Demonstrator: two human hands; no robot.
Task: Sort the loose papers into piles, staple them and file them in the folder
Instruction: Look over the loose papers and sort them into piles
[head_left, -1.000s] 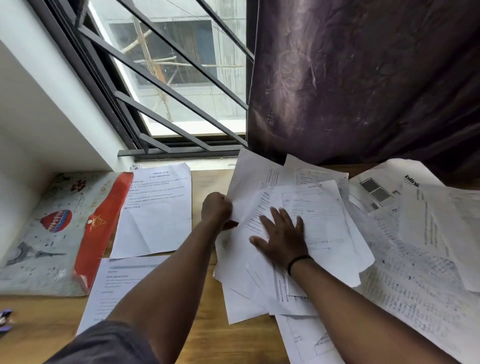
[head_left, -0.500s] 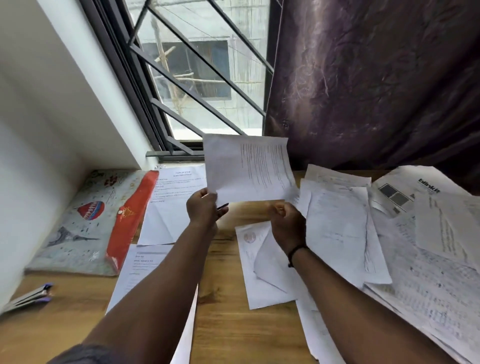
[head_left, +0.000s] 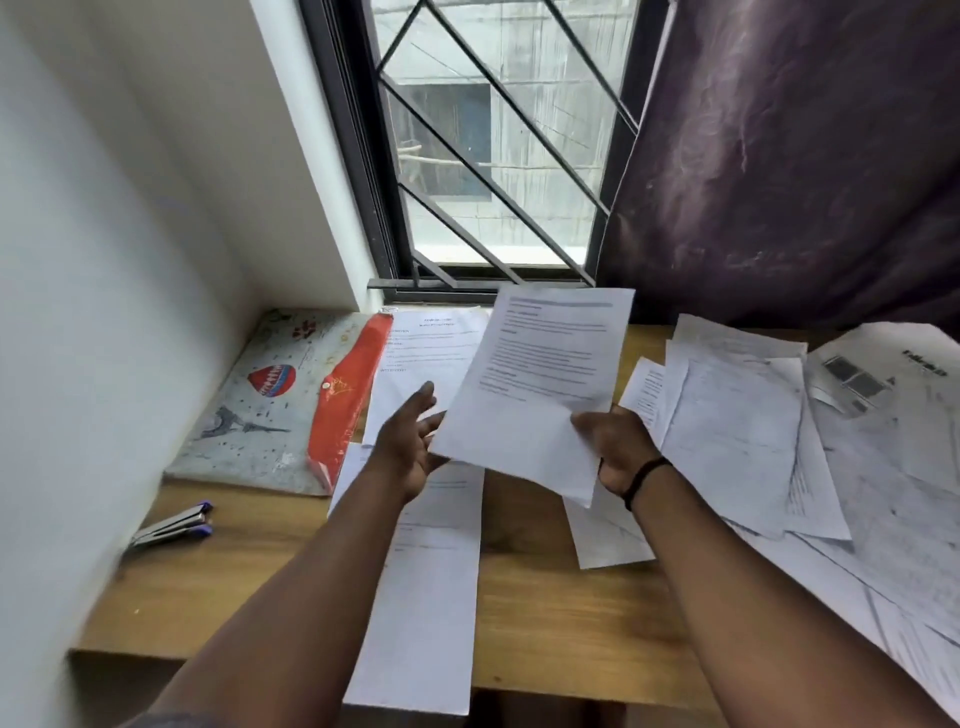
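Your left hand (head_left: 410, 447) no longer pinches the printed sheet (head_left: 535, 384); its fingers now lie straight, just left of the sheet's lower edge. Your right hand (head_left: 615, 449) alone now grips the sheet at its lower right corner, and the sheet has turned from landscape to tilted upright.

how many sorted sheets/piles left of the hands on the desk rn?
2: far sheet beside the folder under the window; near sheet hanging over the desk's front edge. Each may hide more sheets beneath.
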